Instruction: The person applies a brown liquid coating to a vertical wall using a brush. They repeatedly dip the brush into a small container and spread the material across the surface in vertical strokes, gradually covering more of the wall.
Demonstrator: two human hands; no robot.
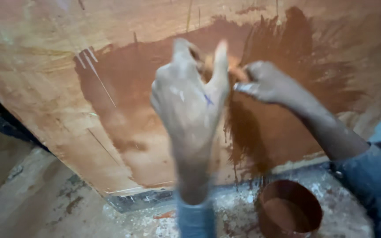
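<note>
Staining in progress: reddish-brown stain [270, 110] covers the middle of the plywood panel [36, 79]. Left hand [189, 99] and right hand [265, 81] meet at a small orange wad [237, 72], blurred; grip state cannot be told. Round tub of stain [289, 211] sits on the floor below. Next likely needs spreading onto the bare wood at left.

The left hand [190, 99] is blurred, its fingers hard to separate. It hides most of a small orange-brown thing [233, 72] pinched by the right hand [265, 81]. Below them, the round brown plastic tub [289, 211] is cut by the bottom edge.
</note>
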